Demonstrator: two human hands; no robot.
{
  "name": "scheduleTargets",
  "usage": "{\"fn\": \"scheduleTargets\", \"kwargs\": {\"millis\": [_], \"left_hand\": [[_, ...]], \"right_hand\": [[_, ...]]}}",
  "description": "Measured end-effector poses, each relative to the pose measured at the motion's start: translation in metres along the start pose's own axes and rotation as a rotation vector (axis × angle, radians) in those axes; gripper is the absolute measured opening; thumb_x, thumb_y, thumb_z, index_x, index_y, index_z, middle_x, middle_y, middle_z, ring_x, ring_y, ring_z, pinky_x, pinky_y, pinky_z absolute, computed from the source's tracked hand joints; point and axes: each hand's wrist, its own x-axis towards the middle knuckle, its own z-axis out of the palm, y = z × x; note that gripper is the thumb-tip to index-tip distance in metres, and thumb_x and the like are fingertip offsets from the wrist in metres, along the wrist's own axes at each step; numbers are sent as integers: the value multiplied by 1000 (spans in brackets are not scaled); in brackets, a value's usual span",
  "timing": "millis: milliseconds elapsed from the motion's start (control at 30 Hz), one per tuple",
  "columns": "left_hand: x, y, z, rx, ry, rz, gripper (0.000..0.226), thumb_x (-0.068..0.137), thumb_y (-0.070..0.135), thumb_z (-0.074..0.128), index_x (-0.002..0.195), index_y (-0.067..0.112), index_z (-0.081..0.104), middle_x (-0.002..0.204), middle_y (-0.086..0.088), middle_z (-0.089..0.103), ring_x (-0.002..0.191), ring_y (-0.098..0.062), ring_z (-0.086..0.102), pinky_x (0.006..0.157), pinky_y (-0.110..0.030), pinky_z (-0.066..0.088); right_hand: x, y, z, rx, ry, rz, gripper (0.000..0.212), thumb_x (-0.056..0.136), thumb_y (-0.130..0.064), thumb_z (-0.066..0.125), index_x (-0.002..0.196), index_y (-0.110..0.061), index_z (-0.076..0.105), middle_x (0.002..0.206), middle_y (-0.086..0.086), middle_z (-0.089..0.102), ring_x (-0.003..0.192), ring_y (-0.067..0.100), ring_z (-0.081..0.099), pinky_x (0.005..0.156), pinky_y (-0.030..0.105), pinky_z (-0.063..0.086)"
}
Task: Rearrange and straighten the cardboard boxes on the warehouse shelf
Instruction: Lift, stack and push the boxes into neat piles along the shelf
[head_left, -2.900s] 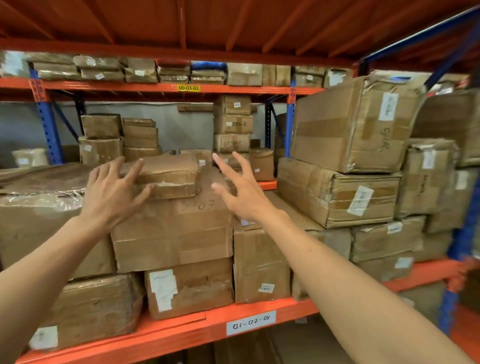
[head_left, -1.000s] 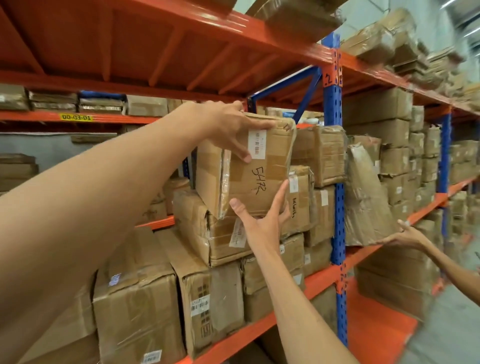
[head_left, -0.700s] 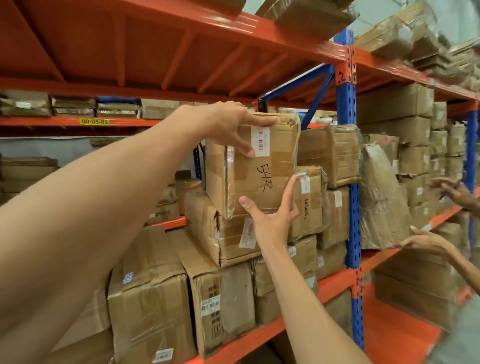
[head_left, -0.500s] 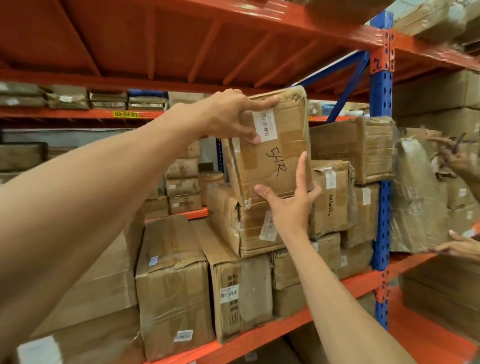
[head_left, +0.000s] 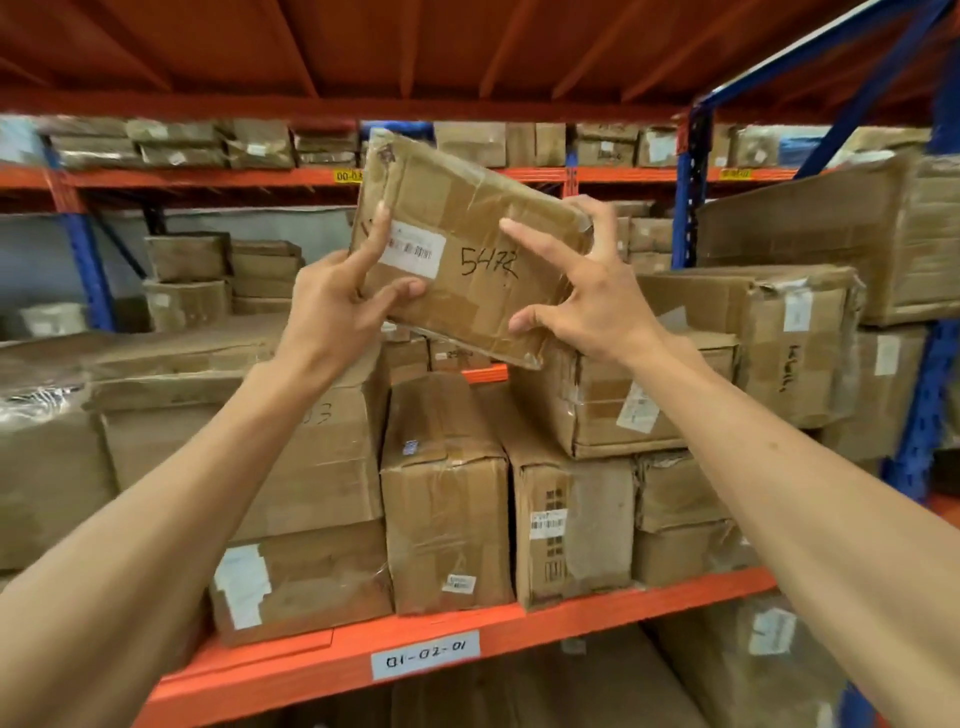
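A taped cardboard box (head_left: 467, 218) with a white barcode label and handwritten digits hangs tilted in the air in front of the shelf. My left hand (head_left: 337, 306) grips its lower left corner, thumb on the front face. My right hand (head_left: 587, 291) holds its right edge with fingers spread. Below it, stacked boxes (head_left: 447, 488) fill the orange shelf (head_left: 597, 618), which carries a tag reading 01-02-01.
A large box (head_left: 618, 410) lies under my right hand, with a taller stack (head_left: 800, 338) to its right. A blue upright (head_left: 685, 197) stands at the right. A farther rack (head_left: 208, 176) holds more boxes behind.
The box has come off the right-hand stack and moved left and up, tilted now. My view has swung back left to face the shelf squarely. Both hands shifted their grip on it.
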Motion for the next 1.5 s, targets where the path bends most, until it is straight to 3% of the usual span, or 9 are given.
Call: {"fn": "scheduleTargets", "kwargs": {"millis": [133, 367, 500, 633, 767, 900, 1067, 1300, 1500], "left_hand": [[-49, -29, 5, 21, 52, -79, 71, 90, 36, 73, 151, 18, 42, 79, -5, 53, 58, -3, 38, 62, -12, 33], [-86, -30, 56, -82, -16, -95, 67, 89, 46, 68, 150, 30, 46, 118, -7, 63, 84, -8, 53, 79, -33, 52], [-119, -27, 86, -131, 19, -227, 68, 90, 45, 68, 151, 33, 41, 100, 1, 54, 73, 1, 46, 73, -11, 39], [-170, -31, 96, -74, -97, -386, 72, 87, 39, 75, 149, 24, 42, 108, -11, 59, 86, -21, 60, 82, -43, 55], [-144, -56, 77, 355, -154, -38, 70, 85, 54, 71, 146, 22, 55, 112, -25, 62, 83, -39, 67, 63, -53, 58], [-108, -85, 65, 689, -253, 309, 96, 83, 79, 48, 161, 30, 21, 160, -36, 12, 149, -52, 11, 118, -67, 14], [-81, -107, 64, 628, -530, 217, 104, 77, 93, 30, 159, 42, -9, 164, -27, -6, 152, -44, 4, 122, -60, 4], [-82, -108, 72, 639, -495, 184, 108, 78, 86, 45, 155, 46, -19, 161, -28, 6, 141, -44, 32, 122, -55, 12], [-86, -117, 71, 584, -477, 191, 107, 75, 87, 40, 158, 44, -12, 160, -26, 6, 139, -49, 34, 118, -61, 21]], "right_hand": [[-6, -8, 36, 32, -166, 26, 89, 74, -36, 93, 150, -49, 49, 158, 10, 21, 126, 32, 50, 108, 40, 45], [-69, 27, 66, 124, -213, 217, 88, 79, -21, 91, 145, -60, 46, 157, 0, 18, 144, 30, 30, 118, 58, 37], [-48, 44, 54, -8, -325, 107, 94, 80, -13, 89, 147, -62, 43, 157, -9, 17, 137, 27, 35, 110, 42, 41], [-41, 44, 63, -152, -521, -39, 93, 85, -8, 84, 148, -62, 41, 158, -3, 18, 126, 35, 51, 99, 49, 56], [-56, 47, 74, -258, -585, -31, 92, 96, -21, 74, 153, -65, 17, 167, 8, 3, 106, 33, 62, 90, 48, 58], [-55, 50, 82, -335, -602, -107, 95, 99, -25, 70, 154, -66, 4, 169, 8, -4, 112, 32, 60, 76, 44, 60], [-51, 49, 95, -371, -570, -98, 92, 98, -24, 71, 158, -63, 12, 168, 10, -1, 126, 36, 52, 82, 47, 58], [-50, 53, 109, -393, -558, -70, 98, 94, -14, 74, 159, -60, 18, 168, 11, 0, 127, 38, 53, 88, 50, 58], [-57, 37, 113, -347, -583, 14, 90, 99, -12, 67, 160, -57, 19, 170, 7, -12, 139, 37, 42, 100, 52, 53]]}}
